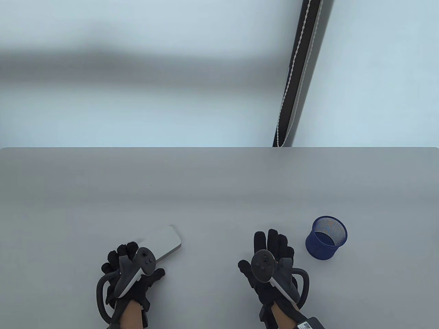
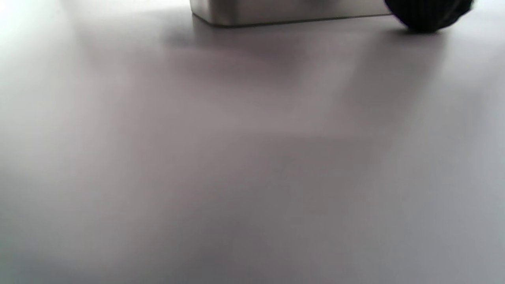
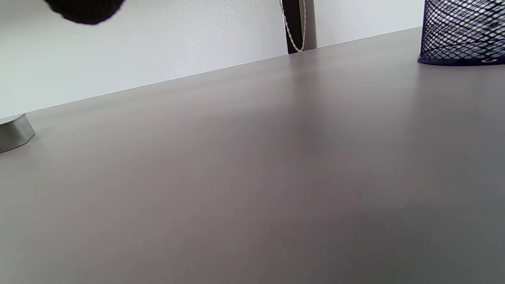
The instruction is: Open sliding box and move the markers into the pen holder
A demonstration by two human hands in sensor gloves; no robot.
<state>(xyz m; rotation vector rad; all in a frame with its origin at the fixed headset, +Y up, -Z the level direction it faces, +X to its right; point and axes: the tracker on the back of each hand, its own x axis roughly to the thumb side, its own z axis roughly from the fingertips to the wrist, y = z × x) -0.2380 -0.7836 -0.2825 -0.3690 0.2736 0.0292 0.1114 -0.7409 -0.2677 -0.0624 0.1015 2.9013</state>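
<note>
While flat pale-grey sliding box (image 1: pixel 161 244) lies shut on grey table (image 1: pixel 219 185), markers unseen, presumably inside. Left hand (image 1: pixel 132 270) at box's near end, fingers curled; grip on it unclear. Risk: whole box skids instead of lid sliding. Blue mesh pen holder (image 1: pixel 326 236), well right of box, looks empty, light, could tip. Right hand (image 1: pixel 271 265) between them, fingers straight, holding nothing.

The left hand (image 1: pixel 132 270) hides the near end of the sliding box (image 1: pixel 167 241); its contents are not visible.
</note>
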